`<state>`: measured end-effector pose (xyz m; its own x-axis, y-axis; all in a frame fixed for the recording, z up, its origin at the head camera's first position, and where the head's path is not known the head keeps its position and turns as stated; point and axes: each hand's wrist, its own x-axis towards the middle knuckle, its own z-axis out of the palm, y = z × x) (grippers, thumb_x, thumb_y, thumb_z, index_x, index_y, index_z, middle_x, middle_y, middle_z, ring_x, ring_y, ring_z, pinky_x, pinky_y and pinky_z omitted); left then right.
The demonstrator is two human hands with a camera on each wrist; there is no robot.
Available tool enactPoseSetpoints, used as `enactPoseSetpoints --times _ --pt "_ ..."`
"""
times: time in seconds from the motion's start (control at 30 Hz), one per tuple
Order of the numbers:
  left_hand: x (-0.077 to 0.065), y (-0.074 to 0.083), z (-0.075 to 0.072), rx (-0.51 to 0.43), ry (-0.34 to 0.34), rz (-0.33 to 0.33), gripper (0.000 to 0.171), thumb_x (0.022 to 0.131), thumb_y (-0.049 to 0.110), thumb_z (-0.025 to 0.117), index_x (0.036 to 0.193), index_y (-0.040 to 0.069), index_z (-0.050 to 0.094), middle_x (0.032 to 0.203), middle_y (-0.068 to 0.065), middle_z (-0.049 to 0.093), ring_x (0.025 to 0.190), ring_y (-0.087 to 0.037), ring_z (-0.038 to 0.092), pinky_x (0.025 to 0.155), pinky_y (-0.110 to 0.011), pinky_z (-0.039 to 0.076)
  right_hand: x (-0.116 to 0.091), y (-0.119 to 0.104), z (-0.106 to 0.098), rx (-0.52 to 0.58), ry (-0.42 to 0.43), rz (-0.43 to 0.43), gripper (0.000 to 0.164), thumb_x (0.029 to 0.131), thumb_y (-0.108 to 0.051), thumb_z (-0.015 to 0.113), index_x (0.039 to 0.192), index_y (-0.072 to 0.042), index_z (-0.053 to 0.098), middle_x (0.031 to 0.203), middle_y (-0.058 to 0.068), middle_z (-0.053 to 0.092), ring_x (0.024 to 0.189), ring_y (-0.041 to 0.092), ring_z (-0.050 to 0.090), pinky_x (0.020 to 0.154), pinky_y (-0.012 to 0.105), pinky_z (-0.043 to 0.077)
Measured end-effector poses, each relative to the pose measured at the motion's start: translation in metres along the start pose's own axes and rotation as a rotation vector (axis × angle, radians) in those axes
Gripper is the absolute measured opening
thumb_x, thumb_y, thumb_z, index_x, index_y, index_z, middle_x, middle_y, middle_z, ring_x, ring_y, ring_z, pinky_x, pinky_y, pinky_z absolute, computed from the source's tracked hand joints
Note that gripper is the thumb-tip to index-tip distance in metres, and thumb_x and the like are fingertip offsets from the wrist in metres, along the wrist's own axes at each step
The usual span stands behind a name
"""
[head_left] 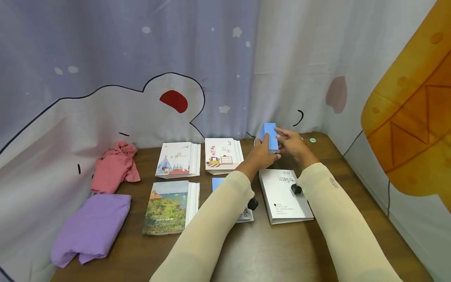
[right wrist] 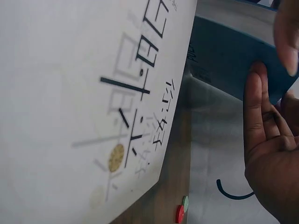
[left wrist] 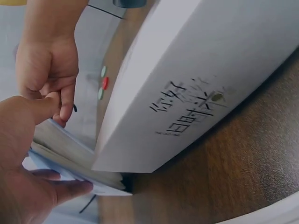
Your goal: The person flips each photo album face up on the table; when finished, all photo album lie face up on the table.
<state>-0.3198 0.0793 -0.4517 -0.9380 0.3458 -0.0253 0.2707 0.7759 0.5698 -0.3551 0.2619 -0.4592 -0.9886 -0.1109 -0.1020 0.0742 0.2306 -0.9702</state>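
Note:
At the back right of the table, a blue-spined photo album [head_left: 270,138] stands upright between both hands. My left hand [head_left: 261,155] grips it from the left. The left wrist view shows the album's page block [left wrist: 70,151] edge-on, with the left fingers [left wrist: 70,189] along one cover. My right hand [head_left: 294,145] holds the album's right side; in the right wrist view its fingers lie against the blue cover [right wrist: 224,53]. Right below the hands lies a white album [head_left: 287,196] with dark lettering on its cover.
Two illustrated white albums [head_left: 174,158] [head_left: 222,154] lie left of the hands. A landscape photo album [head_left: 167,207] is in front of them, and another blue-and-white album [head_left: 217,183] is partly under the left forearm. Pink cloth [head_left: 116,168] and purple cloth [head_left: 93,227] lie far left. Small discs [head_left: 312,140] sit at the back right.

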Motion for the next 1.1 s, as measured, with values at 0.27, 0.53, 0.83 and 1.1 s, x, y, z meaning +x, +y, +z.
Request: enactPoseSetpoints --times 0.27,0.53,0.83,1.1 --pt "0.0011 0.0011 -0.0041 0.012 0.034 -0.03 0.094 0.111 0.051 0.058 0.177 0.008 0.006 0.168 -0.03 0.035 0.147 -0.039 0.058 0.118 -0.045 0.053 0.0011 -0.0002 0.0045 0.013 -0.004 -0.048 0.057 0.114 -0.022 0.059 0.169 -0.021 0.044 0.122 -0.004 0.077 0.083 0.005 0.07 0.074 0.022 0.061" --pt "0.0029 -0.0011 -0.0054 0.061 0.047 -0.009 0.093 0.112 0.051 0.056 0.174 -0.001 0.011 0.167 -0.031 0.041 0.15 -0.04 0.056 0.121 -0.045 0.051 0.0007 -0.0012 0.0059 0.029 -0.029 -0.033 0.058 0.114 -0.026 0.058 0.17 -0.023 0.042 0.161 0.023 0.056 0.093 -0.003 0.074 0.079 0.019 0.062" --pt "0.0017 -0.0025 -0.0012 0.1 0.114 -0.003 0.096 0.109 0.055 0.06 0.173 -0.001 0.017 0.166 -0.028 0.046 0.144 -0.037 0.062 0.115 -0.045 0.056 -0.0001 -0.0009 0.0069 0.016 -0.048 -0.028 0.056 0.114 -0.028 0.058 0.168 -0.024 0.045 0.16 0.022 0.058 0.095 -0.001 0.075 0.078 0.019 0.061" --pt "0.0019 -0.0031 -0.0006 0.149 0.181 0.079 0.09 0.108 0.052 0.065 0.17 -0.004 0.028 0.172 -0.024 0.033 0.139 -0.039 0.065 0.114 -0.042 0.057 0.0 0.0015 0.0034 0.047 -0.05 -0.055 0.055 0.115 -0.022 0.057 0.168 -0.019 0.046 0.162 0.024 0.054 0.093 -0.002 0.076 0.079 0.019 0.061"
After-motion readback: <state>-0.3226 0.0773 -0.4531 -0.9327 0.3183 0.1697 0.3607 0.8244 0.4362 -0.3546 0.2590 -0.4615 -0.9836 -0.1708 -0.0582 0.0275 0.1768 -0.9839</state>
